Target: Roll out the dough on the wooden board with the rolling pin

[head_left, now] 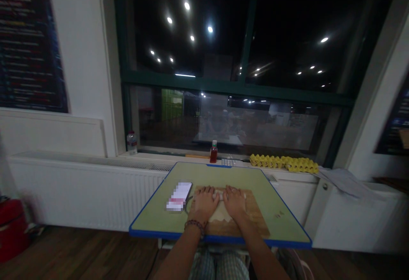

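Note:
My left hand (206, 202) and my right hand (234, 201) lie side by side, palms down, over a pale roll (220, 196) that shows between my thumbs. Whether it is a rolling pin or rolled-up dough I cannot tell. Fingers of both hands stretch forward, slightly spread. A thin pale sheet of dough (220, 215) with a ragged near edge lies flat between my wrists. Beneath it is a wooden board (258, 218). Just left of the board, a phone (179, 196) with a lit, blurred screen lies on the table.
The green folding table (150, 218) has a blue edge. Behind it, a red-filled bottle (213, 151), yellow egg trays (284, 163) and a clear bottle (131, 142) stand along the windowsill. A white radiator (86, 190) runs left; papers (348, 182) lie right.

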Motion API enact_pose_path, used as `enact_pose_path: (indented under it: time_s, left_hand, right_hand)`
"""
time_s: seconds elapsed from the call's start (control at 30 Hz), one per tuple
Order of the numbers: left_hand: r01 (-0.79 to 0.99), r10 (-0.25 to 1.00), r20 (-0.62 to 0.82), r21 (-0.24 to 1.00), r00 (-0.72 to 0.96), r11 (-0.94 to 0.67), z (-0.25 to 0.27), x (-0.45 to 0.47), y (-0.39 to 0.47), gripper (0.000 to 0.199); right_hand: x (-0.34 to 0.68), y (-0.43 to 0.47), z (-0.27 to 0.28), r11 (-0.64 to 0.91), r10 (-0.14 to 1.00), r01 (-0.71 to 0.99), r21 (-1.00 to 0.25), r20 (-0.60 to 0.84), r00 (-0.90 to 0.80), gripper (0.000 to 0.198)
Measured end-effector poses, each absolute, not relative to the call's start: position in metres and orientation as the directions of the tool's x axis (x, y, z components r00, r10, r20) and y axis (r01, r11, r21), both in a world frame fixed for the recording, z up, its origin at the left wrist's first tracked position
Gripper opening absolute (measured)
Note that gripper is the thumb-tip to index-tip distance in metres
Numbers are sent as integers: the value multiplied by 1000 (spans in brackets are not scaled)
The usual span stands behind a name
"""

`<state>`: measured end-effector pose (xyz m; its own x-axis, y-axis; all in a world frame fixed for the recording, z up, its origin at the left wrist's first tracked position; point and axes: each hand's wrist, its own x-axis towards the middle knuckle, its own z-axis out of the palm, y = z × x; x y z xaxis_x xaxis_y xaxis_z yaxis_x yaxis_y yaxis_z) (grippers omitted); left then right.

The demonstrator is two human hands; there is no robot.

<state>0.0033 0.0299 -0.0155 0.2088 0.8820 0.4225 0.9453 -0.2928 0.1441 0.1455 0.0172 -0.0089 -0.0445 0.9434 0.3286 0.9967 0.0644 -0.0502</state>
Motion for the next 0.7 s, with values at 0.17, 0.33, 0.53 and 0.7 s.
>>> enact_pose_path:
  time_s: [0.17,0.33,0.53,0.7]
  left_hand:
    - [938,881,410,143,236,-317,-10,2,27,42]
    - [938,887,396,142,238,-315,-9,3,29,42]
    - [944,894,379,124,240,-306,-10,4,36,43]
    - [950,900,373,120,227,-289,-6,5,43,44]
  right_hand:
    - [145,18,-9,36,942,997,-70,337,-10,50]
    - [146,20,-10,73,946,997,-17,317,-64,48]
    - [145,28,-8,56,954,998,26,294,-61,47]
    - [145,35,-6,80,951,993,85,293,-102,42]
